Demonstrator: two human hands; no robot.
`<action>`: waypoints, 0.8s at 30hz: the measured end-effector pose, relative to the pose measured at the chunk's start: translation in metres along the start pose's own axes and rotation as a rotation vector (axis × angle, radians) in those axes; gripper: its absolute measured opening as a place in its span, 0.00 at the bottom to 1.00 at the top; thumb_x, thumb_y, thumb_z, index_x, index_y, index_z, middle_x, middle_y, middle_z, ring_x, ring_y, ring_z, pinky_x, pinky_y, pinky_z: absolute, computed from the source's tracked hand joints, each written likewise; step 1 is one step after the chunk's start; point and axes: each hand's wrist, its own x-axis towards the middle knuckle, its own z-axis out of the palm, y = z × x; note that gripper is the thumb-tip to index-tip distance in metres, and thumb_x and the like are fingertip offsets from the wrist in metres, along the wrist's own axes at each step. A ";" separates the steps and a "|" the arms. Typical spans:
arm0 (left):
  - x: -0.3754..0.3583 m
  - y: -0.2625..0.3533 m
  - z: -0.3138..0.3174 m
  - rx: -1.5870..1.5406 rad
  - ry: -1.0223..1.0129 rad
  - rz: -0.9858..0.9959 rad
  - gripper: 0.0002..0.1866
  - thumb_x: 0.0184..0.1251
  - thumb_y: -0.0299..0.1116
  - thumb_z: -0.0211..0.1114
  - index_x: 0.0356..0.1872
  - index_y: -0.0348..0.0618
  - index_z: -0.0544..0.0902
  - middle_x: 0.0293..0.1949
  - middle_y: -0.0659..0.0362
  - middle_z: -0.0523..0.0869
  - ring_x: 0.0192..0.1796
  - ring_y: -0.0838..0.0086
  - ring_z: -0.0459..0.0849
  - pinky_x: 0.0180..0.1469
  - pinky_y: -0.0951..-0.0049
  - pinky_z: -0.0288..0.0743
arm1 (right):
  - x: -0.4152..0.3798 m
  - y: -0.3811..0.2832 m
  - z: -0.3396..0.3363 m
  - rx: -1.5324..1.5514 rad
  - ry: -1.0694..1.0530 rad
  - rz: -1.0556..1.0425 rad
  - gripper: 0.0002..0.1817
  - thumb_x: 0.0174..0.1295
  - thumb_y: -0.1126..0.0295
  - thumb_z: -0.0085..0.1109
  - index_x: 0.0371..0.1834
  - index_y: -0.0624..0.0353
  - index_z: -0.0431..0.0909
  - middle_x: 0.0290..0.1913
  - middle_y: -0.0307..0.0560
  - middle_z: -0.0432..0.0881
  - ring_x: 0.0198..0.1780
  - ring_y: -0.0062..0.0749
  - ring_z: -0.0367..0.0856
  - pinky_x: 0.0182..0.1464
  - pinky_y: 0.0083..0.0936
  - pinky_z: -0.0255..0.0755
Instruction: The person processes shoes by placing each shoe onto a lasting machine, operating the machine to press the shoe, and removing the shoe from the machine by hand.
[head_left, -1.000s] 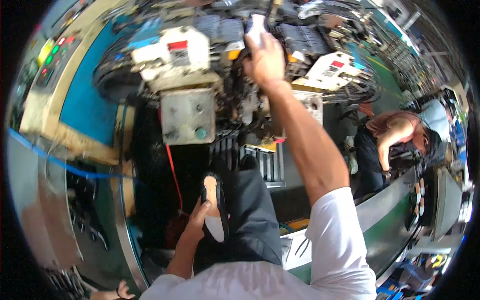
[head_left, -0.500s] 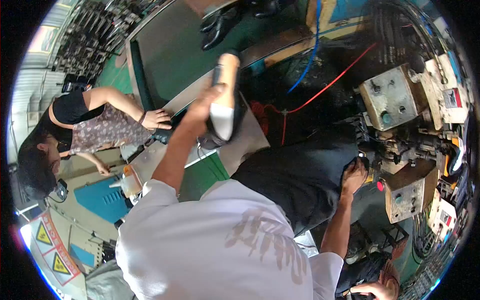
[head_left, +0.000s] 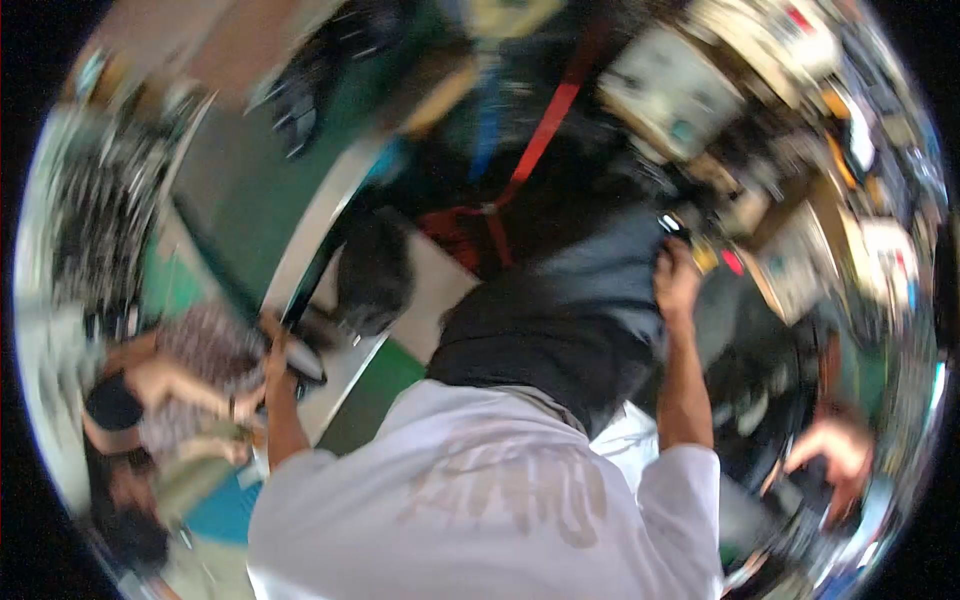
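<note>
My left hand [head_left: 276, 338] is low over the left end of the grey work surface, its fingers smeared by motion but closed round a dark shoe [head_left: 305, 360] whose pale sole shows. Just beyond lies a black, rounded item [head_left: 375, 272], perhaps a shoe part, too blurred to name. On the right, beside the machine, my right hand [head_left: 677, 278] is closed over a small dark object [head_left: 672, 228] with a bright glint on top. What that object is I cannot make out.
A co-worker in a patterned apron [head_left: 205, 350] is close on the left, hands near mine. Dark shoes [head_left: 295, 110] lie on the green conveyor [head_left: 235, 170]. Machine control boxes [head_left: 670, 90] stand at right, a red hose [head_left: 545, 135] ahead. Another person's hand [head_left: 835, 450] is at lower right.
My left hand has carried the shoe left and down, towards the co-worker. My right hand stays by the machine. The whole view has swung and blurred.
</note>
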 end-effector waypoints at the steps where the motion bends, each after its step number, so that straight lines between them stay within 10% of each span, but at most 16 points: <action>1: 0.014 -0.012 -0.005 0.019 0.062 -0.083 0.40 0.82 0.54 0.69 0.84 0.43 0.68 0.76 0.55 0.77 0.73 0.56 0.77 0.76 0.51 0.71 | -0.007 0.000 0.003 0.076 0.058 0.071 0.17 0.75 0.73 0.61 0.63 0.64 0.87 0.67 0.59 0.87 0.69 0.53 0.85 0.72 0.42 0.77; 10: 0.121 0.176 0.108 1.158 0.084 1.062 0.27 0.82 0.55 0.60 0.63 0.43 0.88 0.51 0.57 0.94 0.43 0.66 0.92 0.29 0.65 0.81 | -0.207 0.045 -0.077 -0.151 0.515 0.446 0.15 0.67 0.75 0.64 0.55 0.63 0.89 0.55 0.60 0.92 0.58 0.58 0.89 0.65 0.46 0.81; 11: 0.106 0.195 0.175 1.067 0.238 0.714 0.20 0.88 0.44 0.62 0.60 0.37 0.91 0.60 0.51 0.92 0.59 0.55 0.92 0.64 0.52 0.86 | -0.252 0.070 -0.083 -0.135 0.654 0.468 0.15 0.67 0.76 0.65 0.55 0.63 0.90 0.53 0.61 0.92 0.54 0.58 0.90 0.62 0.45 0.83; 14: 0.082 0.228 0.352 0.627 -0.632 0.790 0.19 0.89 0.34 0.58 0.68 0.31 0.85 0.60 0.46 0.90 0.61 0.58 0.90 0.66 0.55 0.86 | -0.403 0.099 -0.100 -0.193 0.781 0.872 0.15 0.70 0.73 0.65 0.57 0.61 0.91 0.54 0.59 0.94 0.55 0.50 0.93 0.61 0.39 0.85; 17: -0.097 0.188 0.514 0.721 -0.926 0.949 0.22 0.89 0.33 0.58 0.71 0.26 0.79 0.61 0.43 0.88 0.66 0.57 0.88 0.70 0.58 0.84 | -0.564 0.072 -0.098 -0.320 0.827 1.371 0.19 0.74 0.68 0.63 0.65 0.62 0.87 0.55 0.55 0.95 0.58 0.45 0.94 0.64 0.35 0.85; 24: -0.262 0.080 0.625 0.921 -1.419 1.013 0.20 0.90 0.33 0.58 0.68 0.26 0.82 0.60 0.44 0.89 0.64 0.57 0.90 0.70 0.59 0.85 | -0.847 -0.089 0.042 0.130 0.405 2.192 0.47 0.60 0.64 0.68 0.86 0.62 0.65 0.76 0.75 0.77 0.79 0.63 0.75 0.80 0.45 0.70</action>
